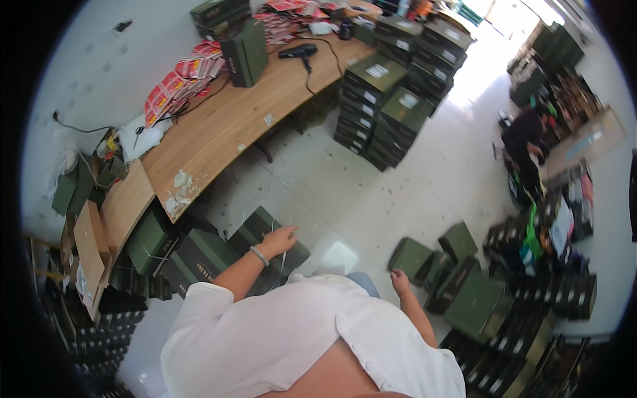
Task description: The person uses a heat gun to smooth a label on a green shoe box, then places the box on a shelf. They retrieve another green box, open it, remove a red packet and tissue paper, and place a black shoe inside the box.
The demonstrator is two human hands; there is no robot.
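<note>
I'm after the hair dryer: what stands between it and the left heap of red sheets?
An upright dark green box stands there on the wooden table, shown in the head view.

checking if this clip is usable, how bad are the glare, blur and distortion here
In the head view, glare washes out the far floor at upper right; in the head view, the wooden table bows with the fisheye, and the corners go black; in the head view, fine detail looks soft, but the left hand and right hand can be made out.
</note>
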